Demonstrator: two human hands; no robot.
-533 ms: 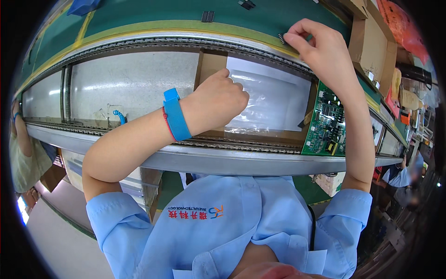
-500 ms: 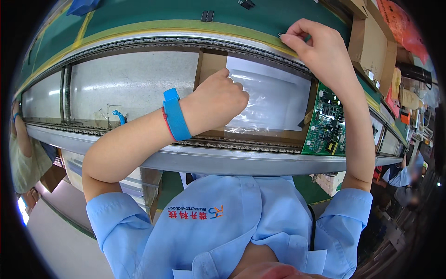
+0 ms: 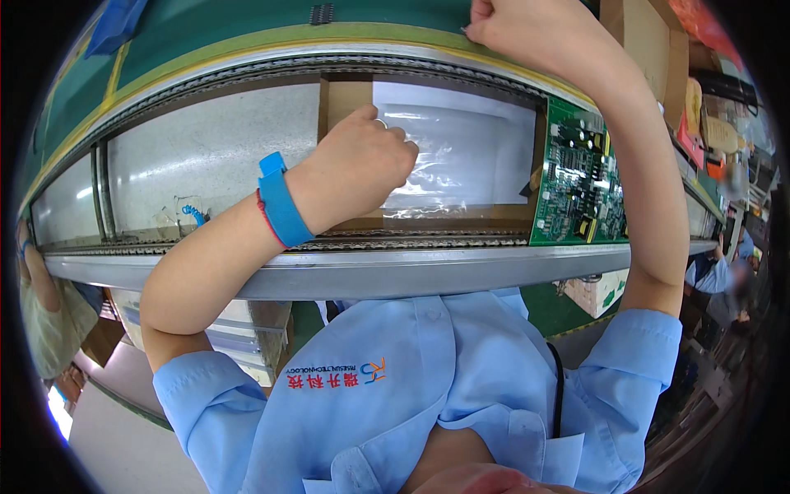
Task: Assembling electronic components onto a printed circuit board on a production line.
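Fingers of your left hand (image 3: 358, 169) are curled, any contents hidden; those of your right hand (image 3: 510, 26) bunch at the green mat (image 3: 222, 23), grip impossible to tell. Your circuit board (image 3: 568, 169), lying across the rails (image 3: 411, 276), already bears many components; one black multi-pin part (image 3: 322, 14) lies loose. Half a second earlier, a dark pinned piece showed at your right fingertips; now it is scarcely discernible.

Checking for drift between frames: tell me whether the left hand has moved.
No, not visibly: the left hand overlaps the left edge of the white sheet as before; the whole view has shifted.
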